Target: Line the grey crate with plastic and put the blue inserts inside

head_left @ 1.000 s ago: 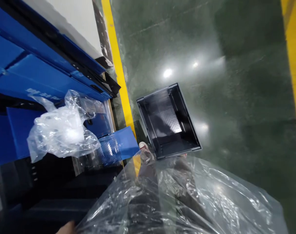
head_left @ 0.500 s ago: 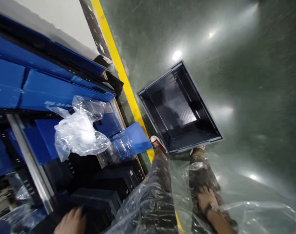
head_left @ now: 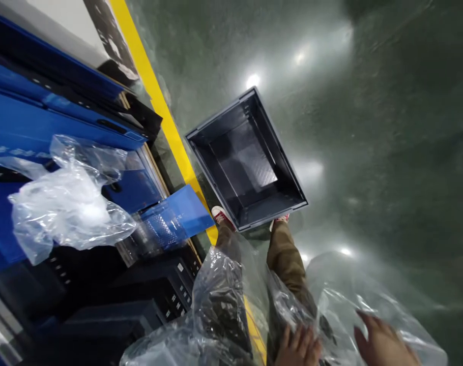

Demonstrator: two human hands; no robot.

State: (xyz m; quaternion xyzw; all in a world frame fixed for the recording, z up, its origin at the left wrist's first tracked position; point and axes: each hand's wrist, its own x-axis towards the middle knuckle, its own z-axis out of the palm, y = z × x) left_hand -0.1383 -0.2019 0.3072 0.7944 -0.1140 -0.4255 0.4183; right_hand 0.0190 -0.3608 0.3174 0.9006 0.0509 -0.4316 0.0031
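We look down at a green floor (head_left: 369, 127) from head height. Both of our hands sit at the bottom edge, working a large sheet of clear plastic wrap (head_left: 231, 300) that billows over our legs. Our left hand (head_left: 298, 348) is closed on a fold of that plastic, fingers curled into it. Our right hand (head_left: 384, 343) lies just beside it with fingers spread, pressed against the film from behind, so the grip there is apart and holding nothing firmly. The wrap runs from the lower left across to the lower right corner, touching both hands. Ahead of our red shoes (head_left: 222, 216) stands an open dark crate (head_left: 247, 162), tilted in the view, its near rim just beside the toes. A yellow floor line (head_left: 155, 96) runs diagonally past the crate's left side. To the left lie stacked blue panels (head_left: 44, 122), with a second crumpled plastic bag (head_left: 67, 193) resting on them, well apart from our hands. Dark boxes (head_left: 140, 300) sit below the panels.
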